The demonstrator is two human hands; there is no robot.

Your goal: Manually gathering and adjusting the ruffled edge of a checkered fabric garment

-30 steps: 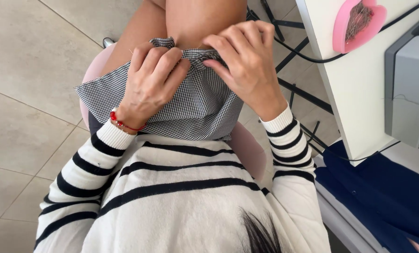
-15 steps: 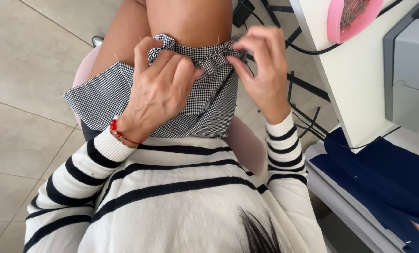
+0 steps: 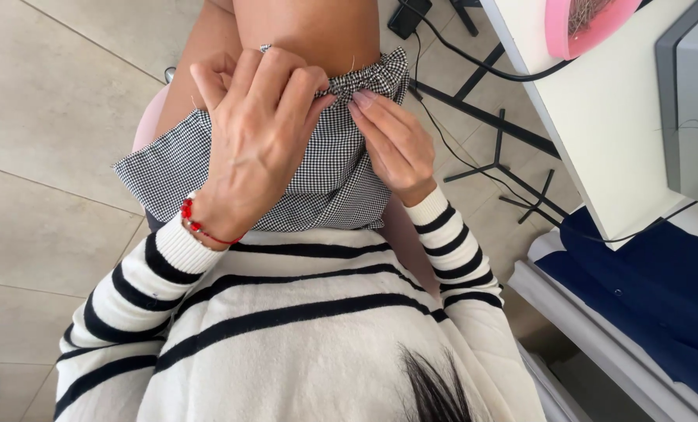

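A black-and-white gingham garment point(image 3: 325, 176) with a gathered, ruffled edge lies draped over the person's lap, crumpled.

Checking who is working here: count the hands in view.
2: left hand on the checked fabric over the lap; right hand pinching its ruffled edge. None seem hidden.

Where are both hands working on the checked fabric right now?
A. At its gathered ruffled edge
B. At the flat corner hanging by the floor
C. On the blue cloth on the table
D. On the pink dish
A: the left hand and right hand meet with fingertips pinching the gathered edge of the checked fabric on the lap.
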